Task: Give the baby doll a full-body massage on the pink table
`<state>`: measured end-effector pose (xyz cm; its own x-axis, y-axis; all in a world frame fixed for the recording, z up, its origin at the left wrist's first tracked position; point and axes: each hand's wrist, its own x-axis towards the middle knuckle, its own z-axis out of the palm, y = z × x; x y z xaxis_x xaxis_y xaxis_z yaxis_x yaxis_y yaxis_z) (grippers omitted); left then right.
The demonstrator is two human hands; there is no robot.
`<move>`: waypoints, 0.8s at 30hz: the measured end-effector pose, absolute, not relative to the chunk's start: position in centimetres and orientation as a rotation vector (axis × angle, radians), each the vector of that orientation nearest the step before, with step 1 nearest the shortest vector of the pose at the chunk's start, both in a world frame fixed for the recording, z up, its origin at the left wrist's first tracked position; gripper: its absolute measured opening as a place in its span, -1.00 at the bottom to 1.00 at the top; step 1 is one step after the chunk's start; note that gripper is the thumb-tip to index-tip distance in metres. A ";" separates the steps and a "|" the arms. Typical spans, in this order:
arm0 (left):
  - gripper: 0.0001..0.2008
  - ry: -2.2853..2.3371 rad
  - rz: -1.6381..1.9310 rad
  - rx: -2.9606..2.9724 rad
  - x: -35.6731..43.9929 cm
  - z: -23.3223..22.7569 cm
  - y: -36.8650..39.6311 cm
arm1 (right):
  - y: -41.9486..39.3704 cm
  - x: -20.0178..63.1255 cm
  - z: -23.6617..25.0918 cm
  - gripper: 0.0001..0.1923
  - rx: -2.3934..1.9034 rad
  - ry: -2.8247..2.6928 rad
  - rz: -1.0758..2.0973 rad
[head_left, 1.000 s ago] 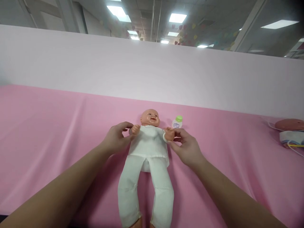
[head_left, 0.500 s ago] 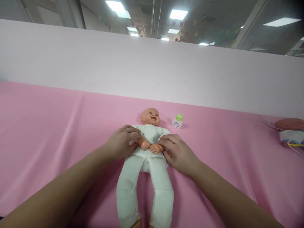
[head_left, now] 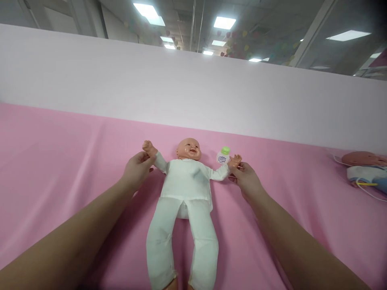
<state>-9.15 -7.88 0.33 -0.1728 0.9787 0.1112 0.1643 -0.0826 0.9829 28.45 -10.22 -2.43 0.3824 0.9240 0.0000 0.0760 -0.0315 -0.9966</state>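
Baby doll [head_left: 186, 189] in white clothes, flat on its back on the pink cloth [head_left: 60, 161], head toward the white partition [head_left: 121, 80]; arms spread wide. Left hand [head_left: 136, 171] beside the doll's raised wrist, fingers pinched around it; right hand [head_left: 246, 179] at the doll's other wrist, fingertips closed on it. Small green-capped bottle [head_left: 223, 155] just beside the doll's head, touching nothing visible; second doll [head_left: 364, 167] well apart, at the cloth's far edge.
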 end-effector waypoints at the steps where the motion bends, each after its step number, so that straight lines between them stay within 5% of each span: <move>1: -0.68 1.365 1.365 1.182 -9.3 0.3 -7.6 | -9.8 28.9 -2.7 -0.69 -1.446 -0.890 0.946; 8: -0.66 1.339 1.405 0.920 -9.5 0.1 -7.0 | -9.3 29.3 -3.3 -0.69 -1.449 -0.829 0.986; 13: -0.69 1.503 1.361 1.396 -8.4 0.6 -8.8 | -11.6 26.8 -1.8 -0.48 -1.390 -1.214 0.643; 24: -0.79 1.273 1.153 2.749 -5.7 -0.1 -10.9 | -14.3 22.7 -1.0 -0.66 -1.099 -2.099 0.152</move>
